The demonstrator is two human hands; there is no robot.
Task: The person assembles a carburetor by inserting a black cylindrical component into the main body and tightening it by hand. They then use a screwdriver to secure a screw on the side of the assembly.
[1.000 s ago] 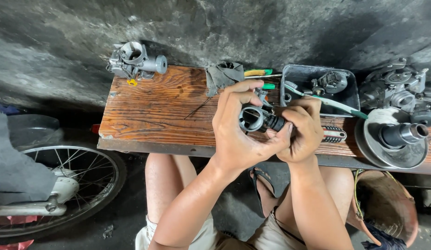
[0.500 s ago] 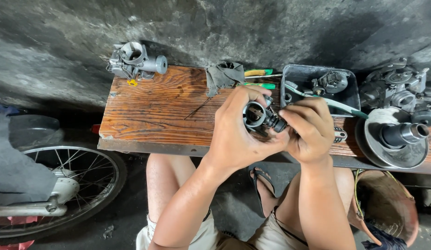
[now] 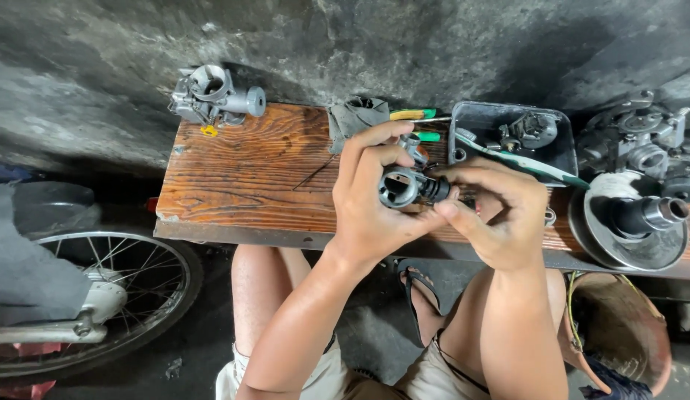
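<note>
Left hand (image 3: 375,200) clamped on carburettor (image 3: 401,187), now tilted bore-up; right hand (image 3: 501,215) pinching black fitting (image 3: 437,190) (seated closer), over tabletop (image 3: 249,178).

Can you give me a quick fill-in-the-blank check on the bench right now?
1. Both hands hold a small metal carburetor body above the ____ bench.
2. A second carburetor sits at the bench's far-____ corner.
3. The dark tray lies to the ____ of the hands.

Missing: wooden; left; right
</note>
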